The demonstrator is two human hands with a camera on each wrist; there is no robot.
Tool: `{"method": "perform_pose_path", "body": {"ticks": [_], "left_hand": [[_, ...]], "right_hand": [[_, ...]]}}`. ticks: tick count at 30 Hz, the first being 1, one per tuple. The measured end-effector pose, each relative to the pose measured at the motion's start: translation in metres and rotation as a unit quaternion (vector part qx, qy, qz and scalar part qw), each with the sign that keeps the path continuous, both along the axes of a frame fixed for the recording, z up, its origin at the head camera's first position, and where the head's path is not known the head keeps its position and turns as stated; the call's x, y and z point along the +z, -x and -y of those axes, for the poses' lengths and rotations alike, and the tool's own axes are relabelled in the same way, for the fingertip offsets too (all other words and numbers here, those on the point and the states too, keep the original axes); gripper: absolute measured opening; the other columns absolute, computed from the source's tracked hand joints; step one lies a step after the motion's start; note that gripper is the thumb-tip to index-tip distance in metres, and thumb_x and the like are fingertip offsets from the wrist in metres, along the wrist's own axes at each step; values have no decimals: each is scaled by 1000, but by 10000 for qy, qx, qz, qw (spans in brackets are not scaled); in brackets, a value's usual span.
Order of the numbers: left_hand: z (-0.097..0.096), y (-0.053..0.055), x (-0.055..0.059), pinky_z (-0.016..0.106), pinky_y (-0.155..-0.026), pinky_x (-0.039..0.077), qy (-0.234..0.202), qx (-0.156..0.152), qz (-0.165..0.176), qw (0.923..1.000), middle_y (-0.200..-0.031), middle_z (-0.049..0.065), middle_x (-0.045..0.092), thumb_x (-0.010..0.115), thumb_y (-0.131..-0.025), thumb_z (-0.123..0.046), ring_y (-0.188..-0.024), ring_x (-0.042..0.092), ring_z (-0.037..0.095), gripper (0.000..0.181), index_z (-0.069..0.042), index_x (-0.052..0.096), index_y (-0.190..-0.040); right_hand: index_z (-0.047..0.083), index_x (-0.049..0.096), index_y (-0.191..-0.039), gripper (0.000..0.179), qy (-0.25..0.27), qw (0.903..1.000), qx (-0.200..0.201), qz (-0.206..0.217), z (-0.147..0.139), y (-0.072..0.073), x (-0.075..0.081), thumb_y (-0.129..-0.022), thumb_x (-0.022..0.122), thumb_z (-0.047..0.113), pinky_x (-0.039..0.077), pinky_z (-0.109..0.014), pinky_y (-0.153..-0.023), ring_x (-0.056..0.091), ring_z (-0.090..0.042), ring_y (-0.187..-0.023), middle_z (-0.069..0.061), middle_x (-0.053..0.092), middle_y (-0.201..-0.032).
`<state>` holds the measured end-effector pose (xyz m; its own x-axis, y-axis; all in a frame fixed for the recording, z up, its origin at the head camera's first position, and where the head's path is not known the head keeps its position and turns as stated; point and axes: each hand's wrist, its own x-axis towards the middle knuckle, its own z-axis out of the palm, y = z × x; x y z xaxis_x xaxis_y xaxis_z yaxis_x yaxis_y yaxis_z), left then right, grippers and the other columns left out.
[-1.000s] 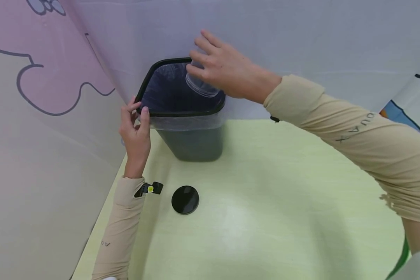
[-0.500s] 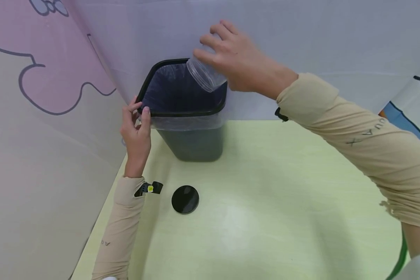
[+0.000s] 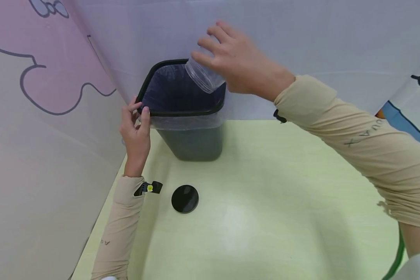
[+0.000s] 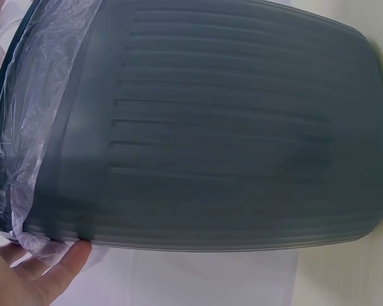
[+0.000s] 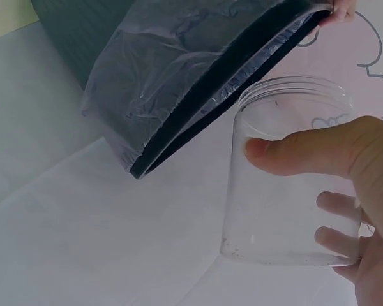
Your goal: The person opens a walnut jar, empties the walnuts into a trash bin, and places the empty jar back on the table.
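Note:
A clear, wide-mouthed jar is gripped in my right hand, thumb on one side and fingers on the other. In the head view its threaded mouth tips down over the opening of the dark trash can. Apart from a few tiny specks near its base, the jar's walls look bare in the right wrist view. My left hand holds the can's near left rim corner, thumb and fingers pinching the black rim and the plastic liner. The can's bottom inside is dark.
A round black lid lies on the pale green table in front of the can. White cloth hangs behind it, and a cartoon-printed sheet borders the left side. A green strip shows at the lower right.
My right hand has lifted the jar slightly up and to the right from deeper over the can, then eased back a little left. The left hand, can and lid stay put.

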<state>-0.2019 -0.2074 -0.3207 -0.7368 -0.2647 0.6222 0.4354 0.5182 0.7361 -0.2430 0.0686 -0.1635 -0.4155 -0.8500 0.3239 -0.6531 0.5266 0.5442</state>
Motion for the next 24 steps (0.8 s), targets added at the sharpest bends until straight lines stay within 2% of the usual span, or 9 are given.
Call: {"method": "perform_pose_path", "body": {"ticks": [4, 14, 19, 24], "left_hand": [[0, 0, 0, 22, -65, 42, -21, 5, -8, 10000, -131, -15, 40, 48, -88, -36, -107, 50, 8, 36, -9, 50, -112], [-12, -7, 11, 22, -64, 42, -93, -50, -71, 9999, -130, -9, 43, 49, -88, -26, -105, 52, 12, 35, 0, 50, -111], [-8, -2, 4, 21, -64, 42, -85, -58, -13, 9999, -130, -13, 41, 49, -88, -33, -106, 51, 9, 36, -5, 50, -112], [-5, 3, -1, 22, -62, 41, -138, -75, -77, 9998, -131, -15, 40, 49, -88, -34, -107, 50, 8, 35, -8, 51, -112]], "right_hand": [[4, 33, -133, 73, -347, 9994, 60, -32, 1, 2, -4, -67, 65, 3, 5, -43, -105, 26, -40, -121, -22, 36, -129], [2, 39, -129, 61, -502, 9976, 360, -321, 3, 6, -17, -73, 61, -1, 2, -44, -105, 26, -42, -120, -24, 37, -125], [2, 38, -129, 61, -422, 9985, 302, -166, 3, 6, -22, -73, 62, 2, 4, -45, -104, 26, -41, -120, -24, 38, -125], [2, 35, -131, 68, -172, 9998, 32, 71, 0, 6, -19, -69, 63, 2, 6, -45, -104, 27, -42, -120, -24, 38, -127]]}}
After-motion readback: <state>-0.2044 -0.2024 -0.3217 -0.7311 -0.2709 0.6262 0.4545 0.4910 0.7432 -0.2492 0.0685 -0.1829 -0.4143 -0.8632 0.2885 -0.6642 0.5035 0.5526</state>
